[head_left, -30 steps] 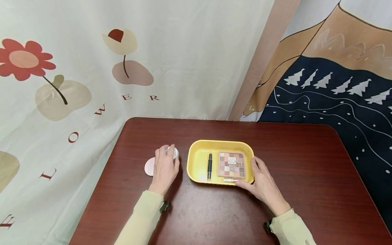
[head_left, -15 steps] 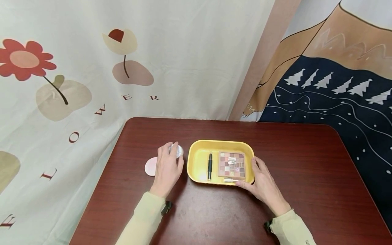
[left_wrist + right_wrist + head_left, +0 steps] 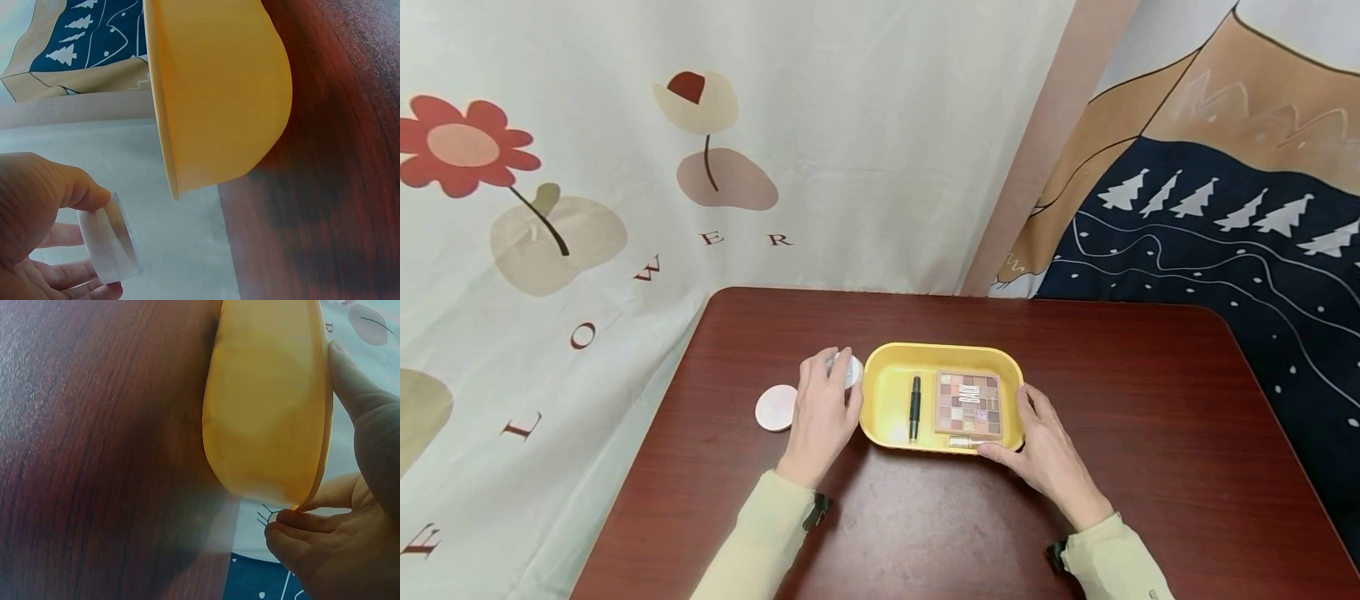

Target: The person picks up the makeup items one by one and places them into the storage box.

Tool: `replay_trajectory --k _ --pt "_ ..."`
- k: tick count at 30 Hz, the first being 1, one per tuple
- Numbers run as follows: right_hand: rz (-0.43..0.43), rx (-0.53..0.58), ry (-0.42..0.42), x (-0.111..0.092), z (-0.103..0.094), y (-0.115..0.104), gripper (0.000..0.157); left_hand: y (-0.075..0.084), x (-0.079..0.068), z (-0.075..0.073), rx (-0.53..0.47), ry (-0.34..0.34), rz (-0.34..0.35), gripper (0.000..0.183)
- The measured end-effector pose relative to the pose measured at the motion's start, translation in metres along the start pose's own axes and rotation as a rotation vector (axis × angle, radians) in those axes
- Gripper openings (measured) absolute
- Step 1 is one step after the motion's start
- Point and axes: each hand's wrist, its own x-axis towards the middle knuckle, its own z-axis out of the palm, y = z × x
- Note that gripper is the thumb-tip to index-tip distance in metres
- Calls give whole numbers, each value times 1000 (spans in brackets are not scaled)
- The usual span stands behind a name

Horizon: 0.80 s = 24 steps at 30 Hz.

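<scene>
In the head view my left hand (image 3: 822,417) holds a small round white container (image 3: 854,372) just off the left rim of the yellow tray (image 3: 887,408). The left wrist view has the container (image 3: 109,244) turned on edge between thumb and fingers, its face clear. My right hand (image 3: 1048,446) grips the tray's near right corner, thumb along the front rim and fingers at the right end. Inside the tray lie a black double-ended stick (image 3: 915,408), an eyeshadow palette (image 3: 967,404) and a small gold-and-clear tube (image 3: 961,442), partly by the right thumb.
A pale pink round disc (image 3: 775,408) lies on the dark red-brown table (image 3: 925,517), left of my left hand. Printed curtains (image 3: 865,150) hang behind the table's far edge and along its left side.
My left hand has moved right with the white container, closer to the tray, uncovering more of the pink disc. The right hand and the tray have stayed in place.
</scene>
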Motion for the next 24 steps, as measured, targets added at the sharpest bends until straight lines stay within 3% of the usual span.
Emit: replay_trajectory --k 10,24 --pt "6 5 0 -1 0 0 115 7 1 1 -35 -42 11 45" --pt "13 10 0 0 0 0 115 11 3 7 -34 -110 90 44"
